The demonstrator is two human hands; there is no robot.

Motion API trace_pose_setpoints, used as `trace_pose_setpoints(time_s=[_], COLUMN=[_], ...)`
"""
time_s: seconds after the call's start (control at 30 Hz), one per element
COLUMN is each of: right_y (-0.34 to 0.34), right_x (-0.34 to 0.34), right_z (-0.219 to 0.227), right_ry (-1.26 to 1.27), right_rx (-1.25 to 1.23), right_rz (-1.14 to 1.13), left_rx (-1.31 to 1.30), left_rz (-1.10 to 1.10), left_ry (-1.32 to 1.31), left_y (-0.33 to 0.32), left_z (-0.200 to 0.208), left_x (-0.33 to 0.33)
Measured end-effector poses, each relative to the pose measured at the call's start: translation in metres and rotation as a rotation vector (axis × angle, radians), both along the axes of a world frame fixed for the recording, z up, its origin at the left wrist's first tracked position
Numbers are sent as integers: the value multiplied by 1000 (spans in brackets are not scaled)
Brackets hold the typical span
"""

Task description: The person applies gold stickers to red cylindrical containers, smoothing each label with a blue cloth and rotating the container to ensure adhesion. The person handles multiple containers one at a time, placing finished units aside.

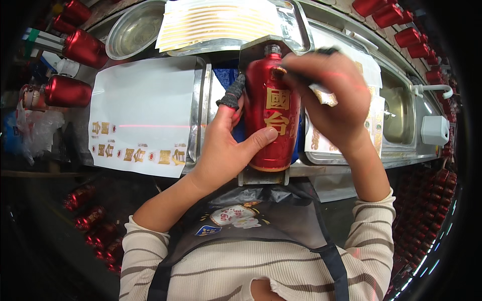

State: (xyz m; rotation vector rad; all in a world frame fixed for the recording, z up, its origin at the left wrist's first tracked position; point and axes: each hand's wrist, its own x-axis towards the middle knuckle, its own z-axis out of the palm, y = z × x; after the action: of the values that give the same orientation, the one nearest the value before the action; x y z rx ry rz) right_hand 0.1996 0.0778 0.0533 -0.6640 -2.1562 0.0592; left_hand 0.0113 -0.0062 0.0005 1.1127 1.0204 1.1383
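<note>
A glossy red bottle (266,110) with large gold characters and a bare neck lies in front of me, neck pointing away. My left hand (226,138) is closed around its left side, the thumb across the front near the lower gold character. A dark textured finger cot (233,94) covers one of its fingers. Over the bottle's right shoulder, my right hand (334,93) is blurred by motion, its fingertips close to a small dark, gold-edged emblem (278,72). A white-and-gold scrap (325,95) shows against that hand; whether it is held cannot be told.
Left of the bottle lies a white sheet (145,100) with gold decals along its lower edge. Striped sheets (218,25) rest on a tray at the back, beside a metal bowl (135,31). Right are more decal sheets (374,125) and a sink (400,113). Red bottles (68,91) stand around.
</note>
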Motion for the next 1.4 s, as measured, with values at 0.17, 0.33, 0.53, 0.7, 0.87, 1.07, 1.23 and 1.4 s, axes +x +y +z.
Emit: trace_pose_setpoints(time_s=[0.17,0.33,0.53,0.7,0.87,1.07,1.23,1.4], right_y=[-68,-72,-92,-91,-68,-72,-90,-82], right_x=[-9,13,3,10,32,24,16,-13], right_z=[-16,-17,-32,-47,-65,-49,-38,-38], right_ry=[-124,-33,607,644,796,1035,783,541], right_rx=[11,-58,-901,-737,-835,-1269,-1327,-967], right_rz=[204,-17,-361,-323,-445,-203,-309,-360], left_rx=[-91,9,35,153,655,899,926,927], left_rz=[-59,39,93,54,27,-178,-201,-22], left_ry=[-339,-195,-60,81,713,1118,1124,1102], left_y=[-1,-2,-4,-4,6,7,14,48], left_z=[-10,0,-1,-6,-9,8,20,16], left_x=[-24,4,8,4,-15,-24,-23,-18])
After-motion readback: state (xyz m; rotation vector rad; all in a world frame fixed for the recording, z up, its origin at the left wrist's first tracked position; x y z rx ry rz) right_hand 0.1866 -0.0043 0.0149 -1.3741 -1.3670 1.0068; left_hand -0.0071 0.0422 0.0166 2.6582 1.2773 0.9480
